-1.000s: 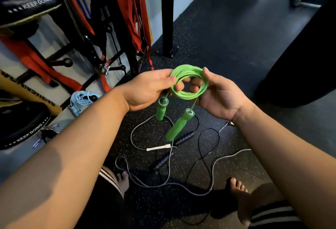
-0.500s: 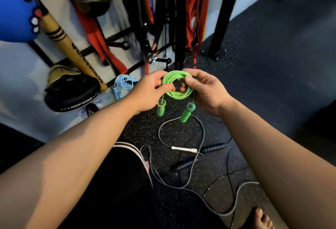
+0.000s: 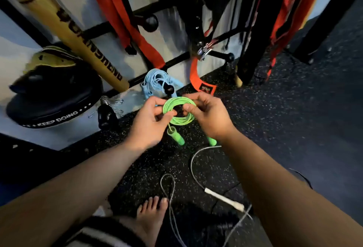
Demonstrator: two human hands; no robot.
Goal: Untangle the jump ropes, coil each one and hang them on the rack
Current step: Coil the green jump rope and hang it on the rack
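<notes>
Since the earlier frame the view has swung toward the rack foot and the hands have carried the coil nearer. Left hand (image 3: 149, 123) and right hand (image 3: 209, 118) each pinch one side of the green jump rope (image 3: 181, 120), coiled at frame centre with its handles dangling. Step: hanging. Next move likely calls for slipping the loop over a rack peg (image 3: 228, 56), above centre, near the hung blue rope (image 3: 155, 80). The white-handled rope (image 3: 224, 199) lies uncoiled, lower centre.

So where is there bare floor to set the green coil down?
Free: the speckled floor right of the right hand, bordered by the black post and right forearm. Crowded: between the forearms lie the grey rope and white handle; along the wall, the blue rope and black pad.
</notes>
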